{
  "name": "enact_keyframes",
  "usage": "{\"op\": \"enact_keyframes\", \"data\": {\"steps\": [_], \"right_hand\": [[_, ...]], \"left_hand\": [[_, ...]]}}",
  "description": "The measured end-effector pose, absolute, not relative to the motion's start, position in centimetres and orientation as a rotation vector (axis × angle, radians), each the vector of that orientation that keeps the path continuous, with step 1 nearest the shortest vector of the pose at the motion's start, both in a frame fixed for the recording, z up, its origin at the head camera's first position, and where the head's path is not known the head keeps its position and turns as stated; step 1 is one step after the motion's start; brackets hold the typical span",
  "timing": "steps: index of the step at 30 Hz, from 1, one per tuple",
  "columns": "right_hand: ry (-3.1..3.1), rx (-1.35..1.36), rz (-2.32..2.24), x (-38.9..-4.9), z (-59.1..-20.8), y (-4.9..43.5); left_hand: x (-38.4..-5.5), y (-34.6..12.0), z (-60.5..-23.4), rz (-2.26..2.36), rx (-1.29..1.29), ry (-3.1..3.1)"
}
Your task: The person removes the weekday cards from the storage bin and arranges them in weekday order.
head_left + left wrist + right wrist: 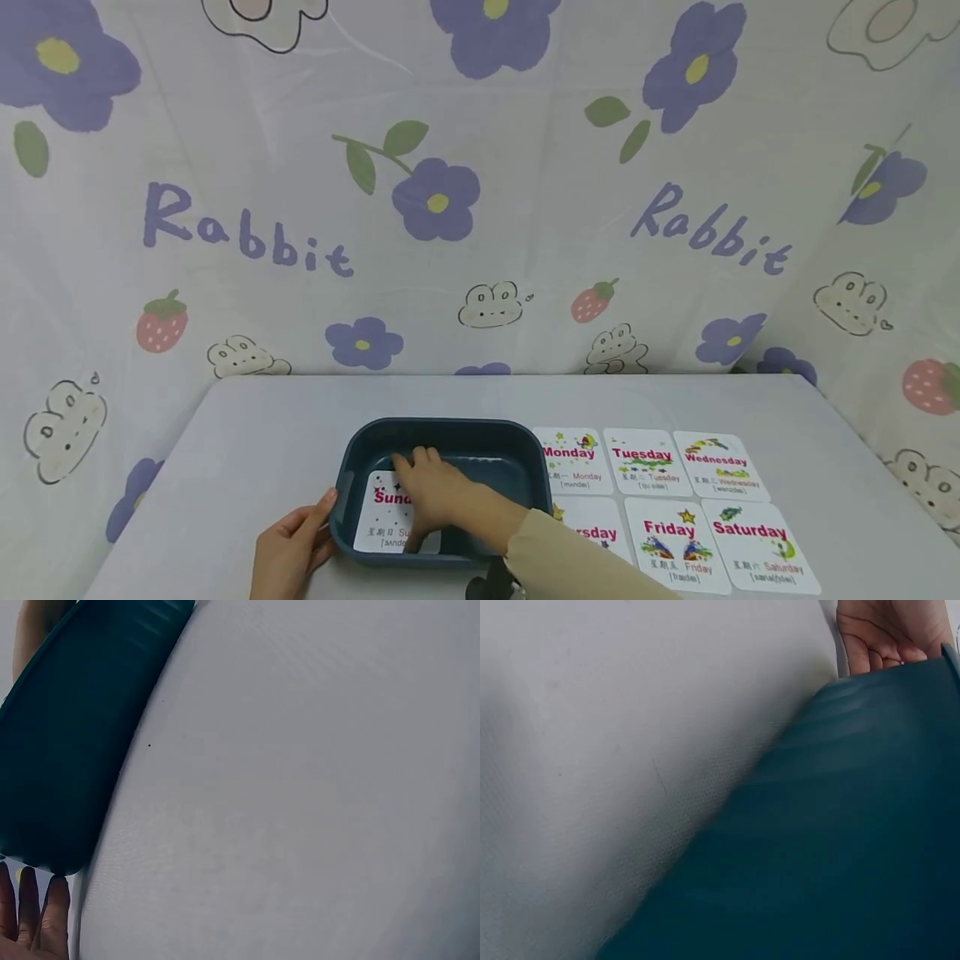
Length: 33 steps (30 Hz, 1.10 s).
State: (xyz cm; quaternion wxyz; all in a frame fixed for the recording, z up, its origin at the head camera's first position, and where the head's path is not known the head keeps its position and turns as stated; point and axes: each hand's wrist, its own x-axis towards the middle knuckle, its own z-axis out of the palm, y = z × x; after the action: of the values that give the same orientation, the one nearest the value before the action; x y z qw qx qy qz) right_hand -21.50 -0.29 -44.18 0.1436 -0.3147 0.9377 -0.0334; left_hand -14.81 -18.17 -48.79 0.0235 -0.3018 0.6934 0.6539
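A dark blue-green plastic tray (442,560) stands on the table, with a white "Sunday" card (386,521) inside at its left end. My left hand (291,546) holds the tray's left end, thumb at the rim and fingers against the outer wall. Those fingertips (54,900) meet the tray's end in the left wrist view. Inside the tray, my right hand (438,496) spans the Sunday card, fingers at its far edge and thumb at its near edge, hiding its right part. The right wrist view shows the tray's outer side (802,825) and the left hand (892,634) beyond.
Right of the tray, day cards lie in two rows: Monday (570,462), Tuesday (647,462) and Wednesday (722,467) behind; a partly covered "...rsday" card (600,533), Friday (678,546) and Saturday (761,546) in front. A patterned curtain (525,208) hangs behind the white table (247,442).
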Motion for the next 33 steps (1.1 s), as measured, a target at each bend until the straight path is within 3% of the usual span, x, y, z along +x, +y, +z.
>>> {"op": "enact_keyframes", "data": {"steps": [33], "right_hand": [[2.637,-0.874,-0.227,-22.38,-44.40,-1.00]], "left_hand": [[-14.72,-18.19,-48.76,2.104,-0.926,2.096]]}}
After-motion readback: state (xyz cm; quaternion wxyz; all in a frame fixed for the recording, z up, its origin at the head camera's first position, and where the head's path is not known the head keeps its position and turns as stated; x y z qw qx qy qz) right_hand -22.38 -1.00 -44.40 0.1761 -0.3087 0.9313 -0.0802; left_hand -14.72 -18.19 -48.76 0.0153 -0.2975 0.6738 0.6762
